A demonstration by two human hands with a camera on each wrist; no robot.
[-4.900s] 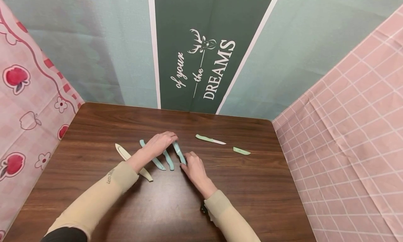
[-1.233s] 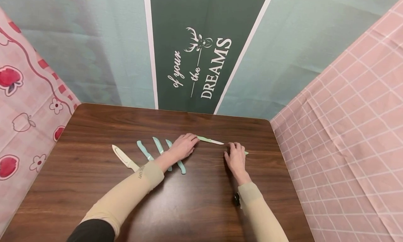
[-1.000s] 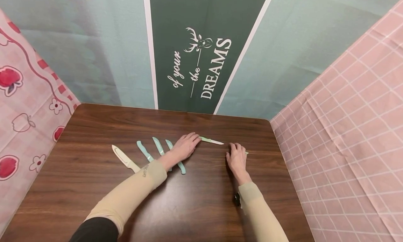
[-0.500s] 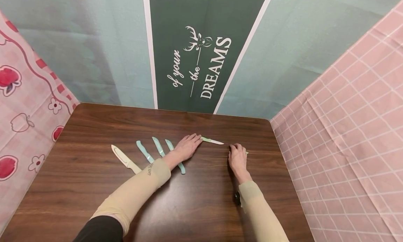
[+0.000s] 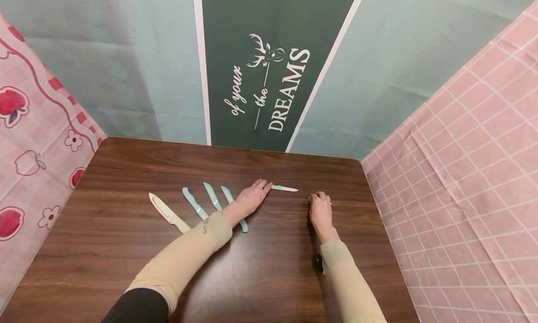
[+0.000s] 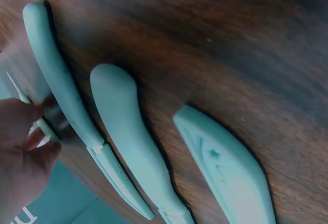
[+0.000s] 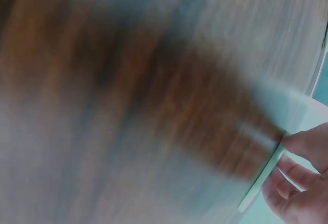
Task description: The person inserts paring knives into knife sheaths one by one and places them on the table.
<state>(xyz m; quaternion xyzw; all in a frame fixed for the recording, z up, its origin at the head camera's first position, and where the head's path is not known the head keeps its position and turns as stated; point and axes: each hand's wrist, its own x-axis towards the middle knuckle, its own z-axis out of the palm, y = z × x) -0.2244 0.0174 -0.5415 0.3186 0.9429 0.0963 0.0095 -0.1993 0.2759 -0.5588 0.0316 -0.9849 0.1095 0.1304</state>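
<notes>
My left hand (image 5: 253, 197) pinches the handle of a small green paring knife (image 5: 289, 189), whose bare white blade points right. The left wrist view shows the thumb and fingers on the green handle (image 6: 46, 130). To the right, my right hand (image 5: 321, 213) pinches a green blade sheath between thumb and fingertips. Most of that sheath (image 7: 261, 180) is hidden by the hand in the head view, but its edge shows in the right wrist view. The blade tip and the sheath are a short gap apart.
Left of my left hand lie several blue sheathed knives, one with its handle (image 5: 191, 198) toward the back, one by its sheath (image 5: 210, 192), one partly under my forearm (image 5: 227, 194). Farther left is a cream knife (image 5: 161, 207). Fabric hangs behind the brown table (image 5: 269, 276).
Both hands have left the blue knife they held earlier and moved right. The left has slid along the green knife's handle; the right now pinches the green sheath and has shifted slightly right.
</notes>
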